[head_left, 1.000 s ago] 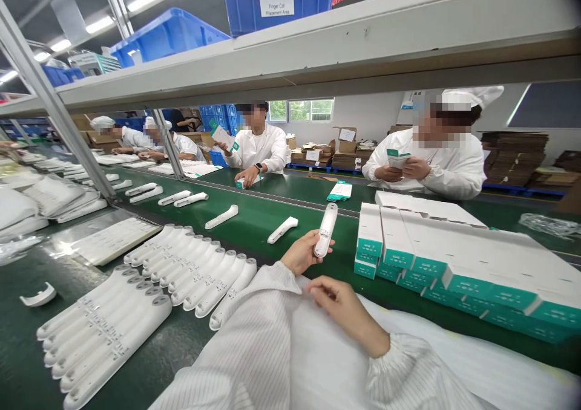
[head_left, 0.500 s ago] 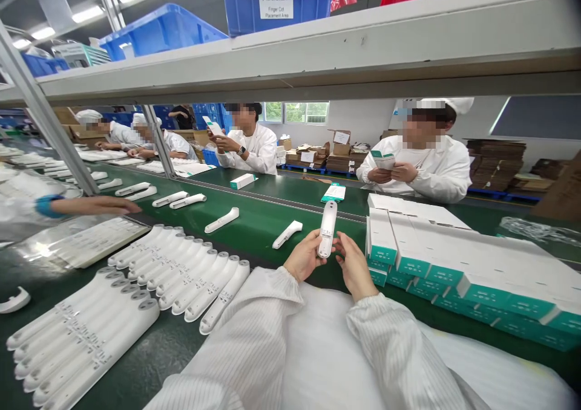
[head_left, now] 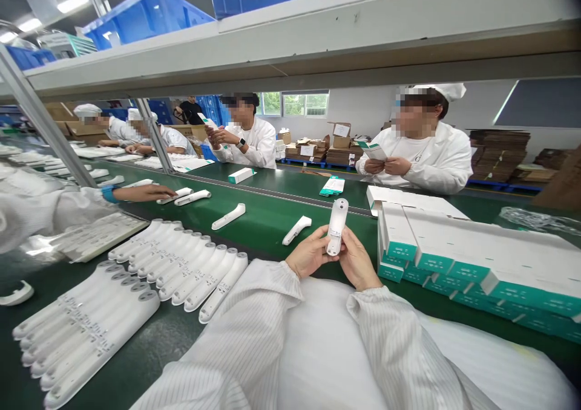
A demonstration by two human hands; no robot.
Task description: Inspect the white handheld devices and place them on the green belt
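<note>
I hold a white handheld thermometer [head_left: 337,224] upright over the green belt [head_left: 263,222]. My left hand [head_left: 311,256] grips its lower end from the left and my right hand [head_left: 360,263] closes on it from the right. Two rows of white thermometer shells [head_left: 181,265] lie side by side at my left. Another white thermometer [head_left: 296,230] lies on the belt just beyond my left hand. White and teal boxes [head_left: 436,247] are stacked at my right.
A co-worker's hand [head_left: 145,193] reaches in from the left toward thermometers [head_left: 193,197] on the belt. Several people in white coats sit across the line holding boxes. A grey shelf [head_left: 318,41] with blue bins hangs overhead. White foam sheet [head_left: 327,349] covers my lap.
My right hand rose from the foam sheet and closed on the thermometer beside my left. A co-worker's arm came in from the left and reached further along the belt.
</note>
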